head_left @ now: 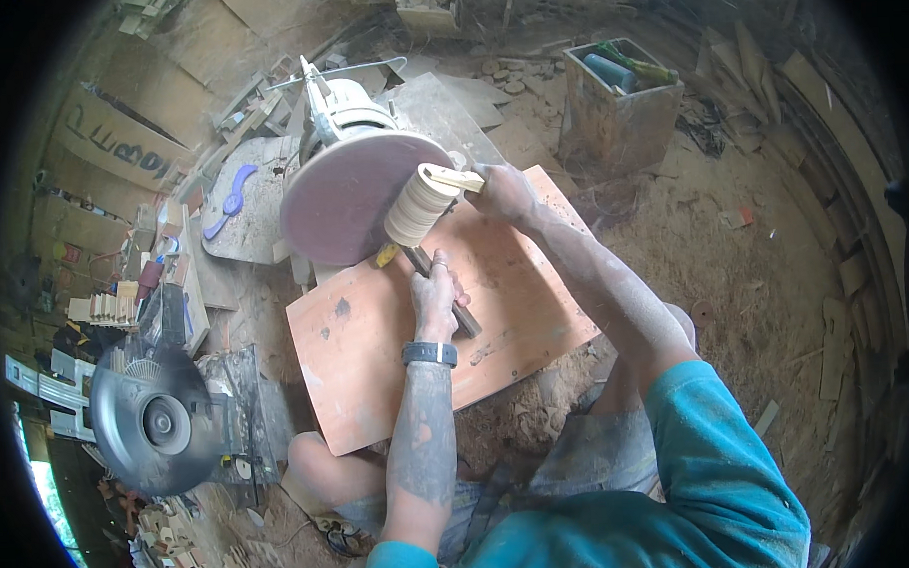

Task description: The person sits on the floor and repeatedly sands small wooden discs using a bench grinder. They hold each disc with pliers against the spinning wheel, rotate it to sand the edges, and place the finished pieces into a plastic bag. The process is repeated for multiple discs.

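Observation:
A large round sanding disc (331,198) stands tilted at the upper middle, its motor housing (353,102) behind it. Against or very near the disc's right side is a bundle of thin, pale, rounded wooden pieces (417,213), stacked together. My right hand (503,194) is closed on a pale wooden strip (455,177) at the bundle's upper end. Below the bundle, my left hand (436,297) wraps round a dark narrow bar (467,322) that runs up to the bundle's lower end. Whether the bar is fixed to the bundle cannot be made out.
A flat reddish plywood board (352,363) lies under my hands. To the left stand a dark round fan (161,419) and a purple curved piece (233,202). A square bin (614,128) with odds and ends is at back right. Wood scraps (835,346) lie along the right.

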Tool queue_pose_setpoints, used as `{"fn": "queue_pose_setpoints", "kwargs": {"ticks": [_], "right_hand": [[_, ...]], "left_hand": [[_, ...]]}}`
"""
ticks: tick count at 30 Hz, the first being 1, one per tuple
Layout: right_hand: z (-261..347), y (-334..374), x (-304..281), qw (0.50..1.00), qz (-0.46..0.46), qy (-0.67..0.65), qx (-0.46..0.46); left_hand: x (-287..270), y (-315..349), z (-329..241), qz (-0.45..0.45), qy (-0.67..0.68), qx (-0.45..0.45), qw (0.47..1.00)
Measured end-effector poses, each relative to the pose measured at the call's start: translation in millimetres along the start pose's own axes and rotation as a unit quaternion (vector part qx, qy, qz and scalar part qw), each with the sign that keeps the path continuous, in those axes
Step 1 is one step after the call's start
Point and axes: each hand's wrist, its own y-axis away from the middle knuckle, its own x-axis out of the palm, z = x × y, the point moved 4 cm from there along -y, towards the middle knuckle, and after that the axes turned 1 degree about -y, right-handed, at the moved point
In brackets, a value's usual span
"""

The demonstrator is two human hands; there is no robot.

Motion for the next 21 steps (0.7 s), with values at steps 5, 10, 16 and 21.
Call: {"fn": "queue_pose_setpoints", "kwargs": {"ticks": [5,10,16,21], "right_hand": [[-4.1,-0.5,0.8,1.000,-0.021,-0.013,-0.006],[0.3,-0.9,0.0,0.999,-0.036,-0.020,-0.013],[0.3,-2.7,1.7,0.999,-0.032,-0.024,-0.006],[0.7,-1.5,-2.1,0.999,-0.029,-0.021,-0.005]], "left_hand": [[0.4,-0.3,0.6,-0.002,-0.004,0.001,1.000],[1.0,-0.8,1.0,-0.014,-0.001,-0.001,1.000],[-0.9,-0.9,0.1,-0.015,0.002,-0.009,1.000],[-0.7,-3.6,1.9,-0.020,0.010,-0.010,1.000]]}}
